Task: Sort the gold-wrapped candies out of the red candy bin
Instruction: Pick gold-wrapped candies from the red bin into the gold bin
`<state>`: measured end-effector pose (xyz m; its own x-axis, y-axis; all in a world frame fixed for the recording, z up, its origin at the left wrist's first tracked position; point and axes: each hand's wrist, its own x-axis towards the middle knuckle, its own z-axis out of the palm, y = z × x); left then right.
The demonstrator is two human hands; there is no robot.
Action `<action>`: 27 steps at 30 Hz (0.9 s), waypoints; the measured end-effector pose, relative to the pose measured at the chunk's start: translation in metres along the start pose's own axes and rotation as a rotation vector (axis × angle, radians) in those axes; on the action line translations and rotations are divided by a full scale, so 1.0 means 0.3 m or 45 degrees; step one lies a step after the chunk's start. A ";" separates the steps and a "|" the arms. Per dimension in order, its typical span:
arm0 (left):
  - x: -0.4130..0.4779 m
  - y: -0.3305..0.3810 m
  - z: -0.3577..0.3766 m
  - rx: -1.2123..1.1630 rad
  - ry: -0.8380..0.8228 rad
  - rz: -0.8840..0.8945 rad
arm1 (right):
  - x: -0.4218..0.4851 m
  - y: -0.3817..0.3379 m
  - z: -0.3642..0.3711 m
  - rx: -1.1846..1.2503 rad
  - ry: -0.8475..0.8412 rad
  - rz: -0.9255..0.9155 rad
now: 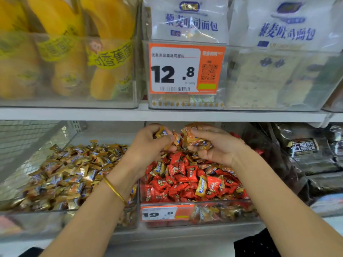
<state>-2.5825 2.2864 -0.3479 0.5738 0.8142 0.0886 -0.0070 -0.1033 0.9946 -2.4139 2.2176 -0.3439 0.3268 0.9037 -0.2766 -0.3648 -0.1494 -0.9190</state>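
Forearms reach in from below, a thin bangle (115,191) on the left wrist, and both hands meet over the back of the red bin (224,213). The left hand (148,143) has its fingers curled, pinching one or two gold-wrapped candies (161,133) between thumb and fingertips. The right hand (213,147) is turned palm up and cupped round a loose clump of the same sweets, thumb folded over the top.

More of them lie scattered among the red candies (185,175) below: one plainly on the surface toward the front, another nearer the left wall, and some showing through the front wall beside the price tag (159,213). Just to the left, the neighbouring bin (70,217) is heaped with matching gold wrappers, which looks to be where they belong.

To my eye the right palm is about as full as it can carry. The sensible thing would be to pass the pinched pieces into that cupped hand or take both loads across together, keeping the palm level and low over the divider so nothing slips back among the red. After that, picking the top strays first and stirring gently should bring up the buried ones.
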 end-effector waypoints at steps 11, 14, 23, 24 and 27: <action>-0.079 0.030 -0.219 -0.388 0.043 -0.283 | -0.102 0.034 0.224 0.029 -0.325 0.064; -0.090 -0.003 -0.322 -0.308 0.215 -0.288 | -0.059 0.047 0.389 -0.273 -0.416 0.029; -0.081 -0.049 -0.448 -0.606 0.489 -0.316 | 0.059 0.087 0.617 -0.596 -0.202 0.074; -0.078 -0.052 -0.449 -0.546 0.512 -0.302 | 0.055 0.084 0.600 -0.570 -0.216 0.074; -0.076 -0.029 -0.422 -0.472 0.510 -0.252 | 0.033 0.079 0.536 -0.576 -0.270 0.000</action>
<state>-2.6994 2.3412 -0.3518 0.2396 0.9577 -0.1596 -0.2586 0.2214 0.9403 -2.5597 2.2874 -0.3234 0.1255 0.9583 -0.2567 0.0650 -0.2661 -0.9617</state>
